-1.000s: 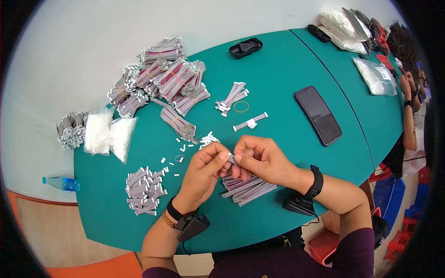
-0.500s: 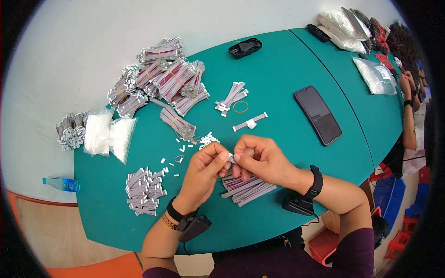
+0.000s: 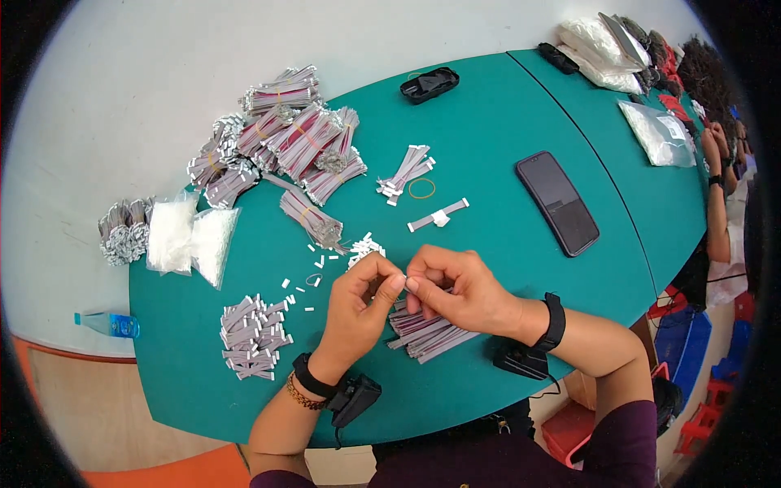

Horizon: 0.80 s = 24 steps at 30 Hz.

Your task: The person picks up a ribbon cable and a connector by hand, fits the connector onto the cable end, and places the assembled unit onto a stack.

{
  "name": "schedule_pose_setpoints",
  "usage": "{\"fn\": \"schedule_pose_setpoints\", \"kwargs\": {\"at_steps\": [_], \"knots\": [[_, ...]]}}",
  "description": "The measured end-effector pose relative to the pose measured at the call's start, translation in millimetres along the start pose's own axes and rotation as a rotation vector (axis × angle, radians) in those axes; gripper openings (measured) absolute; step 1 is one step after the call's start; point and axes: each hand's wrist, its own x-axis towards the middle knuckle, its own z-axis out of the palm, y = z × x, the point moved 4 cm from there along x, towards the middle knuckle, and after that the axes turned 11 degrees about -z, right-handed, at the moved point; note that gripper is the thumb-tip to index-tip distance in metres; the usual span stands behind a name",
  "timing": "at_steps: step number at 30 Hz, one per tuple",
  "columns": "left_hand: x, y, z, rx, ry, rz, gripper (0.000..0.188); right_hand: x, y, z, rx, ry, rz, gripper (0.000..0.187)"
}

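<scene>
My left hand (image 3: 360,302) and my right hand (image 3: 465,291) meet over the middle of the table, thumbs and forefingers pinched tip to tip. Between the fingertips a small white connector (image 3: 405,279) just shows; any grey flat ribbon cable attached to it is hidden by the fingers. Under my right hand lies a stack of grey and maroon ribbon cables (image 3: 431,335). Just beyond my fingertips sits a small heap of loose white connectors (image 3: 366,247). Left of my left hand is a pile of short grey cables with white ends (image 3: 254,337).
Rubber-banded cable bundles (image 3: 305,138) are heaped at the far left, beside clear bags of white pieces (image 3: 172,232). A phone (image 3: 557,202) lies to the right, a black pouch (image 3: 429,84) at the back. A water bottle (image 3: 107,324) is at left. Another person's arm (image 3: 717,215) shows far right.
The grey cable piece that showed between my fingertips is now mostly out of sight, with only a white bit visible. My left wrist has turned slightly; both hands stay in the same place.
</scene>
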Motion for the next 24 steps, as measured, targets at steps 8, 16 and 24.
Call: {"fn": "schedule_pose_setpoints", "kwargs": {"at_steps": [8,16,24], "knots": [[5,3,-12,-0.087,0.029,-0.032,0.015,5,3,-6,0.025,0.000,0.094,0.014],[9,7,-16,-0.074,0.038,-0.016,0.014,6,-2,-5,-0.020,-0.036,0.098,0.015],[5,20,-43,-0.110,0.171,-0.024,0.012,14,1,-14,0.078,0.072,0.063,0.017]]}}
